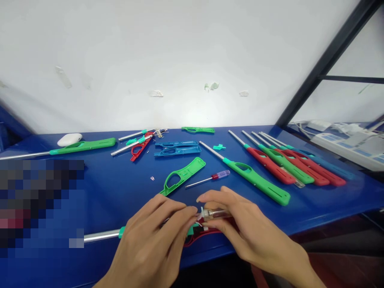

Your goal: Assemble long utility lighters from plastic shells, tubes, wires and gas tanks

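An opened red lighter half (207,237) with a metal tube (102,236) lies at the table's front edge under both hands. My right hand (237,220) has thumb and fingers around a clear fuel tank (216,213) with a pale valve end. My left hand (159,236) is closed beside the valve, its fingertips pinched at a small pale part that is partly hidden. Just beyond the hands lie a green handle half (183,175) and a screwdriver (210,178) with a purple and red handle.
Assembled green lighter (258,180) lies right of centre, with several red, green and blue ones farther right. Blue handle halves (177,150), a red half (141,148) and a white case (69,139) are at the back. A power strip (348,148) stands at right.
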A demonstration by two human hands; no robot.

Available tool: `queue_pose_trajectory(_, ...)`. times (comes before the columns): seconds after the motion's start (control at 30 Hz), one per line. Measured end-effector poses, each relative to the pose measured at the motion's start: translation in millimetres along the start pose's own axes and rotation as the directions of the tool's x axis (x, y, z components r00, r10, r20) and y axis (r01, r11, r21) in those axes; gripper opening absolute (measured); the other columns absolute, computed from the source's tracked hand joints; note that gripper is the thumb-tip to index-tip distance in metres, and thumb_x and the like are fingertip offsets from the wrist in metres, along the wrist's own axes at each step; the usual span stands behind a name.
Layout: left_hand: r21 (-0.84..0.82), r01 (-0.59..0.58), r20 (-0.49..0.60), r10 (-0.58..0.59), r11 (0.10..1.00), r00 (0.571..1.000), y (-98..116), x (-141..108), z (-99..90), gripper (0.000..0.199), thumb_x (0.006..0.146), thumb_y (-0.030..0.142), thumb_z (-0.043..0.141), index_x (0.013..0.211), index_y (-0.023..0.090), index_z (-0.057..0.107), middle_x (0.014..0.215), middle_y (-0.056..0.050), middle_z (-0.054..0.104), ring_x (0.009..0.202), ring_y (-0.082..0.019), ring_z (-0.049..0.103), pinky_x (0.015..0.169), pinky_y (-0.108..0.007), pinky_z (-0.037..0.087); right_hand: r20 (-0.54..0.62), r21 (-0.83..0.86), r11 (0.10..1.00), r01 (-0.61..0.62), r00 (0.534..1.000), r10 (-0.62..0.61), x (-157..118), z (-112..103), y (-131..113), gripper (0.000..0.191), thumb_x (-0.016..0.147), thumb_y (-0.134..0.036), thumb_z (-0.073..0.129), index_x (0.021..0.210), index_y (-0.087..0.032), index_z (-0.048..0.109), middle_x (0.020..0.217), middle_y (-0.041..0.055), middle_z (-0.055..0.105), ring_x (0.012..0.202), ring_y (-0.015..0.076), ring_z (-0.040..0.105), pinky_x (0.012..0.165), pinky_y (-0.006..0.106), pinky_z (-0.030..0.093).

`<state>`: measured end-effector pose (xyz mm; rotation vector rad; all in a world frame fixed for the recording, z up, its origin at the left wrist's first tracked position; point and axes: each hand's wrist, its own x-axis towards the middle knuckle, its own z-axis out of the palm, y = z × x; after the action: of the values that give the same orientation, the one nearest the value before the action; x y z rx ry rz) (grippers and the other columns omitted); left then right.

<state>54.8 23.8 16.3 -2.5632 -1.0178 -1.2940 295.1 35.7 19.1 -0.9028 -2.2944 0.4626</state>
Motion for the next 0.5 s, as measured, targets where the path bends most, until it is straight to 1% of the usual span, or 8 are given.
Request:
queue_pose_trajectory(0.07, -0.014, 0.0, -0.006, 0.0, 1.0, 1.0, 0.4, 1.8, -0.5, 0.021, 0.108, 0.001, 0.061, 0.114, 0.019, 0.07, 0.1, 0.003, 0.081, 0.089, -0.014, 0.069, 0.088, -0.03, 0.058, -0.003, 0.018, 1.0, -0.009, 1.0, 0.009, -0.7, -0.3, 0.1, 0.039, 0.116, -0.017, 0.053, 0.15, -0.035, 0.045, 0.121, -0.0041, 0.084, 0.102, 0.0182, 0.082, 0.1, 0.033, 0.066)
queue_pose_trajectory(0.17, -0.019, -0.01, 0.004, 0.01, 1.0, 1.0, 1.3, 2.7, -0.7, 0.021, 0.107, -0.001, 0.059, 0.111, 0.018, 0.069, 0.097, 0.002, 0.08, 0.086, -0.014, 0.067, 0.085, -0.031, 0.058, 0.005, 0.025, 1.0, -0.013, 1.0, 0.013, -1.6, -0.3, 0.1, 0.04, 0.116, -0.017, 0.053, 0.151, -0.036, 0.045, 0.12, -0.0048, 0.084, 0.101, 0.0185, 0.082, 0.096, 0.032, 0.066)
queue_pose_trajectory(0.33, 0.004, -0.022, 0.0, 0.022, 1.0, 1.0, 3.4, 1.1, 1.9, 0.021, 0.105, -0.002, 0.06, 0.109, 0.016, 0.068, 0.095, 0.001, 0.079, 0.084, -0.016, 0.065, 0.082, -0.033, 0.058, 0.019, -0.016, 1.0, 0.002, 1.0, -0.002, -0.3, -0.5, -0.6, 0.036, 0.116, -0.018, 0.053, 0.149, -0.033, 0.046, 0.122, -0.0027, 0.084, 0.098, 0.0204, 0.081, 0.096, 0.035, 0.066)
queue_pose_trajectory(0.43, 0.023, -0.029, -0.016, 0.029, 0.999, 0.999, 3.5, 0.0, 3.2, 0.02, 0.105, -0.002, 0.061, 0.11, 0.016, 0.068, 0.095, -0.001, 0.078, 0.086, -0.017, 0.066, 0.083, -0.034, 0.058, 0.021, -0.031, 1.0, 0.005, 1.0, -0.004, 0.9, -0.9, -0.9, 0.034, 0.117, -0.019, 0.052, 0.148, -0.032, 0.047, 0.124, -0.0015, 0.084, 0.097, 0.0206, 0.081, 0.093, 0.034, 0.067)
queue_pose_trajectory(0.5, 0.026, -0.02, -0.017, 0.021, 0.999, 1.0, 2.9, -0.9, 3.2, 0.021, 0.104, -0.003, 0.061, 0.109, 0.016, 0.068, 0.094, -0.001, 0.078, 0.086, -0.017, 0.066, 0.083, -0.033, 0.058, 0.015, -0.044, 0.999, 0.017, 1.0, -0.017, 1.5, -1.0, -1.1, 0.032, 0.117, -0.02, 0.052, 0.147, -0.031, 0.047, 0.128, 0.0002, 0.083, 0.096, 0.0202, 0.081, 0.093, 0.035, 0.067)
